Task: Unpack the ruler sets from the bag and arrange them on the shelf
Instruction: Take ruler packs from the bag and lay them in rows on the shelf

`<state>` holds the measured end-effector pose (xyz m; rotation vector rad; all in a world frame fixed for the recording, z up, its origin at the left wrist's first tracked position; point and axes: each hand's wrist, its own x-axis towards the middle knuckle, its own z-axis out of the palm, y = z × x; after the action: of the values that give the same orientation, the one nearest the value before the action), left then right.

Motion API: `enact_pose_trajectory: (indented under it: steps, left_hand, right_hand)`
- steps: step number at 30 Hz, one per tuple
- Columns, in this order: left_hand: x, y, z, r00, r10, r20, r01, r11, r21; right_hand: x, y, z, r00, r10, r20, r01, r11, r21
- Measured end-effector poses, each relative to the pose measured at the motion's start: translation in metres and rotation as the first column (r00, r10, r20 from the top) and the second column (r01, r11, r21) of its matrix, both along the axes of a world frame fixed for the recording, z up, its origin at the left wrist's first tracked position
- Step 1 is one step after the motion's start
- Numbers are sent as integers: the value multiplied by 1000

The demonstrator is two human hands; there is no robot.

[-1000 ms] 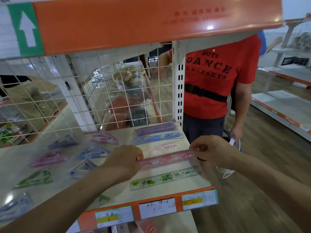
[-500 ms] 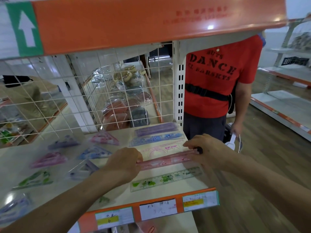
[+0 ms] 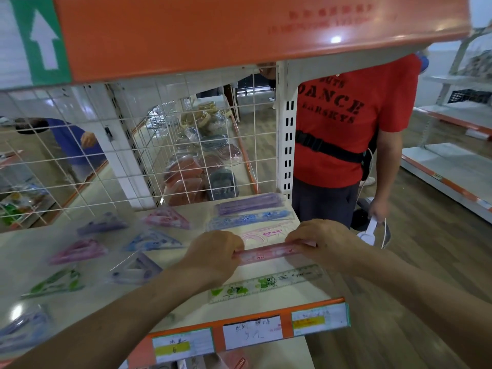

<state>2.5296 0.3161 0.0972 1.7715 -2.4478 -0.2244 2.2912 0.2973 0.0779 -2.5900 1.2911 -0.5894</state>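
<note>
A pink ruler set (image 3: 266, 253) is held level just above the shelf (image 3: 87, 296). My left hand (image 3: 213, 251) grips its left end and my right hand (image 3: 316, 241) grips its right end. In front of it lies a green ruler set (image 3: 266, 284). Behind it lie a pale pink set (image 3: 262, 233), a blue set (image 3: 250, 218) and a purple set (image 3: 249, 203) in a column. Several triangle sets in pink, blue, purple and green lie on the shelf's left half, such as one pink set (image 3: 78, 251). No bag is in view.
An orange shelf front (image 3: 213, 30) hangs low overhead. A white wire grid (image 3: 133, 145) backs the shelf, and a white upright post (image 3: 287, 145) stands at its right. A person in a red shirt (image 3: 348, 123) stands close on the right. Price labels (image 3: 253, 335) line the front edge.
Both hands have carried the pink ruler set slightly away from me, toward the pale pink set. The person in red shifted a little.
</note>
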Motion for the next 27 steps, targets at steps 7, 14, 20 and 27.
enact_pose_trajectory:
  steps: [7,14,20,27]
  left_hand:
    - [1,-7,6,996,-64,-63,72,986,149]
    - [8,-21,14,989,-100,-109,131,935,330]
    - [9,-21,11,989,-111,-102,137,944,300]
    - [16,-11,9,991,-123,50,105,956,274]
  right_hand:
    - [-6,1,-1,990,-75,116,55,985,164]
    - [-5,-9,10,975,-208,81,140,852,504]
    - [-2,-13,9,962,-248,116,141,811,568]
    - [0,-19,3,953,-284,103,172,791,587]
